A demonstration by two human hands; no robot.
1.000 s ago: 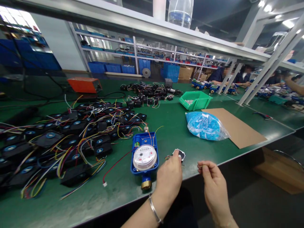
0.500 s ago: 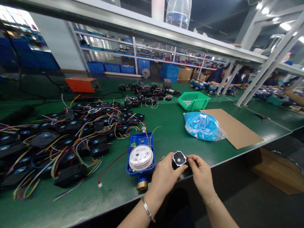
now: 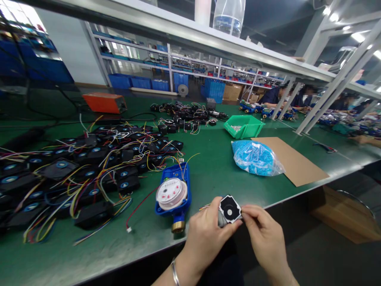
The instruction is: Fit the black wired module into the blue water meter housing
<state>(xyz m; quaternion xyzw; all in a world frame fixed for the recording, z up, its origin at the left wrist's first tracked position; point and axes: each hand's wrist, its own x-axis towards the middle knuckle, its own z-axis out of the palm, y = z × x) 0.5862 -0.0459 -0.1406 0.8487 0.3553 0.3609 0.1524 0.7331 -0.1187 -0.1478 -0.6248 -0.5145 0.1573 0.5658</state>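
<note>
Left hand [image 3: 205, 228] clamped on black module [image 3: 229, 208]; right hand [image 3: 263, 232] pinched at its corner.

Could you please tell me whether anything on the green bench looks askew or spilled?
The open blue meter housing seems tipped leftward: its round white dial sits left of the brass pipe end. Nothing looks spilled.

A window [image 3: 22, 18] glares white beyond the far left corner of the surface [image 3: 205, 159], and ceiling lamps [image 3: 358, 37] shine past its right end. Pale sheen runs along the near edge; below it, the floor [image 3: 321, 262] lies dim. Highlights glint on the plastic bag [image 3: 257, 159]. Wide-angle distortion stretches the outer margins, the background looks soft, and pixel blocks obscure distant people [image 3: 269, 96].
</note>
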